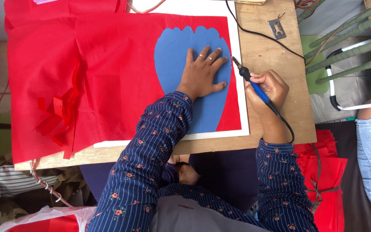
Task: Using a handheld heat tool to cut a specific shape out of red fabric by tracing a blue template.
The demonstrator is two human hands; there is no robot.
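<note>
L hand (202,73) lay flat, fingers spread, on smooth blue scalloped template (181,47) over creased red fabric (108,77); R hand (269,88) gripped blue-handled hot cutter (254,88), w/ black cord.

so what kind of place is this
Likely a small fabric-cutting workshop: red cloth spread on a wooden table, a blue scalloped template pressed flat by the left hand, and a corded hot-tip tool in the right hand.

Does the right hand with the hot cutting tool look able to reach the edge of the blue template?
Probably yes: the right hand holds the cutting tool with its tip beside the blue template, and nothing lies between them.
</note>
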